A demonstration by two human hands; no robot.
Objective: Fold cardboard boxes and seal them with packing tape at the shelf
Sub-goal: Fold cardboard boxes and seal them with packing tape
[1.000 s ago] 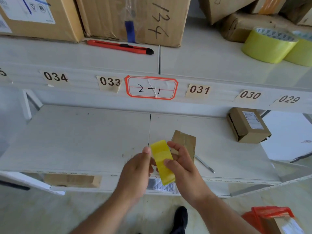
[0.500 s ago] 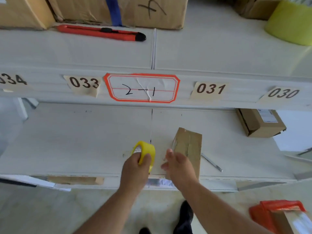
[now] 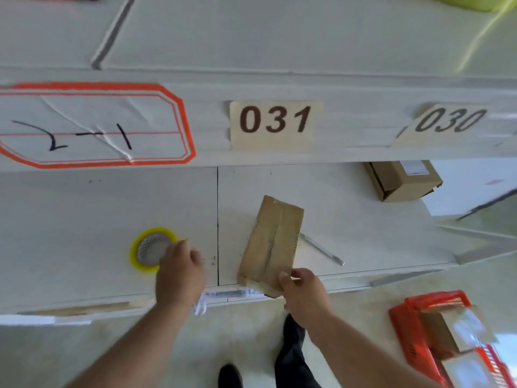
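A small flat brown cardboard box [image 3: 272, 242] lies on the white lower shelf [image 3: 84, 219], its near end over the shelf's front edge. My right hand [image 3: 303, 296] pinches that near corner. A yellow tape roll [image 3: 149, 249] lies flat on the shelf to the left. My left hand [image 3: 179, 273] hovers at the roll's right rim, fingers curled and blurred; whether it still touches the roll is unclear.
A metal blade or pen [image 3: 321, 249] lies right of the flat box. A closed brown carton [image 3: 402, 180] sits at the shelf's back right. A red basket [image 3: 436, 331] with packages stands on the floor at right. Shelf labels 031 [image 3: 275, 120] and 030 [image 3: 450, 120] hang above.
The tape roll went from both hands to my left hand and now lies flat on the shelf. My right hand moved to the flat box's near corner. The view came closer.
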